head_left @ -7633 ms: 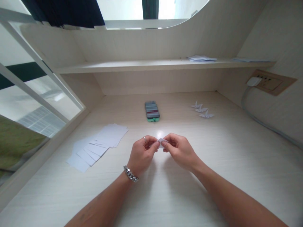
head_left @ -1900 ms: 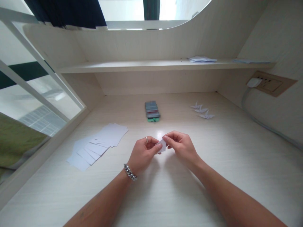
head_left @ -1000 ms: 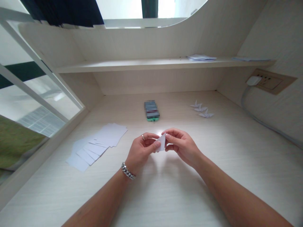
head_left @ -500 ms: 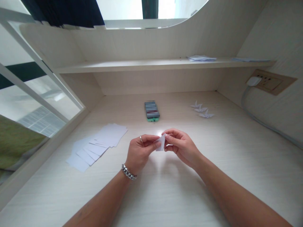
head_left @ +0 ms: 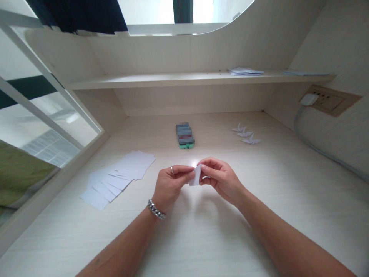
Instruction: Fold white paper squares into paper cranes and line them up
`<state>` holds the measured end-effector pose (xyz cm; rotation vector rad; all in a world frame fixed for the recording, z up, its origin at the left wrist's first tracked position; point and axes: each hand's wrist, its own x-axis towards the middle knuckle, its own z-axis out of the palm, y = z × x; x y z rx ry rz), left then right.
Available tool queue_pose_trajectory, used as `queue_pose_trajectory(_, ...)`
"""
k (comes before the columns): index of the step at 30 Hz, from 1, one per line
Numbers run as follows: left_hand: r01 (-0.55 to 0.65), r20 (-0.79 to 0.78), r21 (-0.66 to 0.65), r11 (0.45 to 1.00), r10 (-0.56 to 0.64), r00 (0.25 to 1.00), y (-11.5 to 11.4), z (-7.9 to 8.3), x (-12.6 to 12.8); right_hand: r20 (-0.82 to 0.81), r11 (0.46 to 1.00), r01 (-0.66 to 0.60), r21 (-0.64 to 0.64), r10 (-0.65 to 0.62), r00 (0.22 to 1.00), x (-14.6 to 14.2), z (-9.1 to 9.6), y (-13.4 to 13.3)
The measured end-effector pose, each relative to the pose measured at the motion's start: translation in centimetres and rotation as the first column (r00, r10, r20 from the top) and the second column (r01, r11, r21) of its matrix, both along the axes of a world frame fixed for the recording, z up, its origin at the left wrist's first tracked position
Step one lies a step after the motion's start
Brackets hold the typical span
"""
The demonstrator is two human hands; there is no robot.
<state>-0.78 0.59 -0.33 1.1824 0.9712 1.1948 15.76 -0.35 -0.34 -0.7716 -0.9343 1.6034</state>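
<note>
A small folded piece of white paper is held upright just above the desk, between both hands. My left hand, with a ring and a metal bracelet, pinches its left edge with thumb and forefinger. My right hand pinches its top right edge with its fingertips. Both hands hover over the middle of the pale wooden desk.
A fanned pile of white paper sheets lies to the left. A blurred small object sits behind the hands. Three folded paper cranes lie at the back right. A shelf carries more paper. A wall socket with plug and cable is at the right.
The paper has turned from lying flat between the fingers to standing upright, and both hands have shifted their pinch slightly. Everything else on the desk stays where it was.
</note>
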Motion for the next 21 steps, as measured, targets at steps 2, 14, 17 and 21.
queue_pose_trajectory(2,0.013,-0.032,-0.017,1.000,-0.013,0.999,0.04,-0.05,-0.07,0.035,1.000,0.014,0.015,-0.014,0.999,-0.10,-0.06,0.01)
queue_pose_trajectory(14,0.085,-0.057,-0.070,0.994,-0.089,0.994,0.20,-0.01,-0.18,0.121,0.999,0.025,0.043,-0.030,0.992,-0.02,-0.36,0.24)
queue_pose_trajectory(17,0.089,-0.058,-0.074,0.993,-0.093,0.994,0.27,-0.17,-0.24,0.141,0.999,0.031,0.044,-0.037,0.989,-0.01,-0.48,0.32)
queue_pose_trajectory(21,0.081,-0.111,-0.067,0.994,-0.088,0.990,0.31,-0.08,-0.29,0.275,0.989,0.072,0.128,-0.106,0.956,-0.05,-0.56,0.16)
